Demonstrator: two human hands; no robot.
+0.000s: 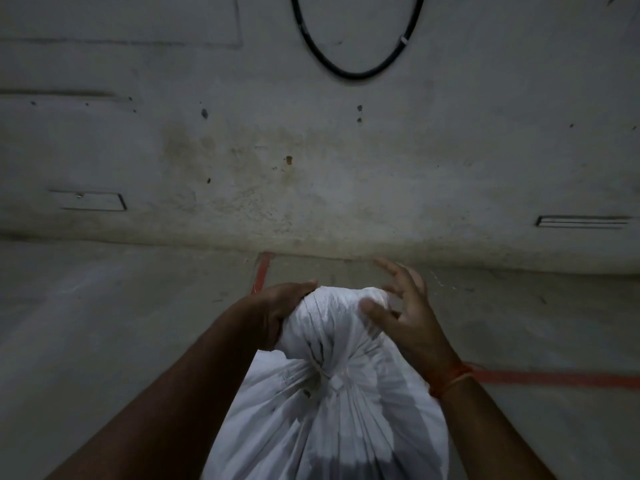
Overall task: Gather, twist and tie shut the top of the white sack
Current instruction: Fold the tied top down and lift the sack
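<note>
The white sack (332, 420) stands upright in front of me at the bottom centre. Its top is bunched into a neck, and a thin white tie (334, 379) with a knot circles that neck. Above the tie the gathered cloth (332, 317) bulges out. My left hand (277, 310) is closed around the left side of this bulge. My right hand (405, 313) is on its right side with fingers spread; the thumb touches the cloth and the other fingers are lifted off. A red thread band sits on my right wrist.
A stained grey concrete wall (311, 150) rises close behind the sack. A black cable loop (356, 76) hangs on it high up. Red painted lines (554, 379) mark the concrete floor to the right and behind the sack.
</note>
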